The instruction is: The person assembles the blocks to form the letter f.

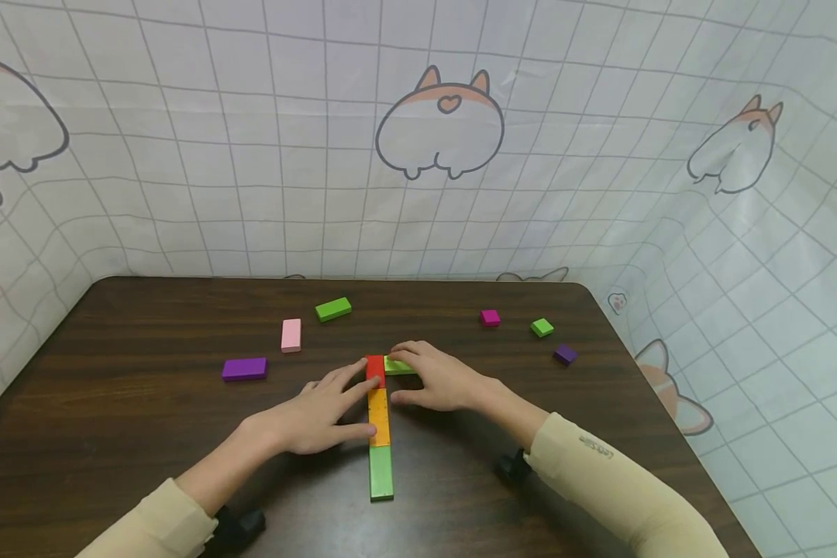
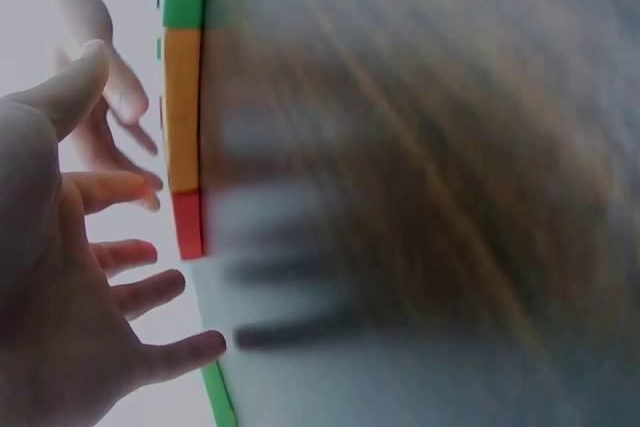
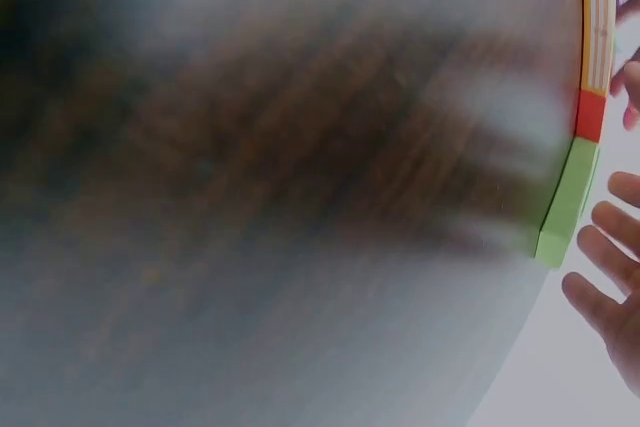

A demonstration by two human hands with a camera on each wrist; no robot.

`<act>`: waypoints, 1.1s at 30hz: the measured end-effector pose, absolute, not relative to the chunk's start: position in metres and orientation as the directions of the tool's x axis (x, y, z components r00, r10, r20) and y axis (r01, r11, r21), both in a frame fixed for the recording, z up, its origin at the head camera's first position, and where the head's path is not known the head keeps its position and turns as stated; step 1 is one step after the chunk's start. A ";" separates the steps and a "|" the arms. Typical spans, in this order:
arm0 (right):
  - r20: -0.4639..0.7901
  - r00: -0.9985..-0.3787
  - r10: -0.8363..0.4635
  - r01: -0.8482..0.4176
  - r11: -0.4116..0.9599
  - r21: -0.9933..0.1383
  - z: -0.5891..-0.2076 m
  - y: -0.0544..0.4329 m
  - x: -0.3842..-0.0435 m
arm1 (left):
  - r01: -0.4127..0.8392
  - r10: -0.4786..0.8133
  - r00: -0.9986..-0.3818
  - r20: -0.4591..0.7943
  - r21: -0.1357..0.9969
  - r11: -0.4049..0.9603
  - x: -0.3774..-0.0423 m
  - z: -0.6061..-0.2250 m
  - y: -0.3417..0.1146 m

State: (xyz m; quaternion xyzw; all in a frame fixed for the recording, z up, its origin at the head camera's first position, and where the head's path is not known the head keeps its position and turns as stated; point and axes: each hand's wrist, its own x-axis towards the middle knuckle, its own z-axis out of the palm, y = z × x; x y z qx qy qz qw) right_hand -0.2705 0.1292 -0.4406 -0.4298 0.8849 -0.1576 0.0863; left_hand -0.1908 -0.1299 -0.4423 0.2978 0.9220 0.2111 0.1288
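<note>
On the dark brown wood-grain table [image 1: 111, 449], a flat red block [image 1: 373, 363], a flat orange block [image 1: 380, 411] and a flat green block [image 1: 381, 473] run end to end toward the person, and a light-green rectangular block [image 1: 397, 367] meets the red one's right side. The left hand [image 1: 314, 418] is spread, fingertips over the red and orange blocks; the right hand [image 1: 442, 380] is loosely spread at the light-green block, pinching nothing. Whether fingertips touch the blocks, I cannot tell. The step in hand looks like squaring up this corner. The next move would seem to call for lifting both hands clear without nudging the joints, then picking a loose piece, perhaps the purple rectangular block [image 1: 245, 369] lying to the left.
</note>
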 end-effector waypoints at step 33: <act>-0.115 -0.456 -0.883 -0.866 0.469 -0.174 -0.446 0.128 -0.235 | 0.304 0.307 -0.949 0.070 0.449 0.840 -0.196 -0.442 -0.262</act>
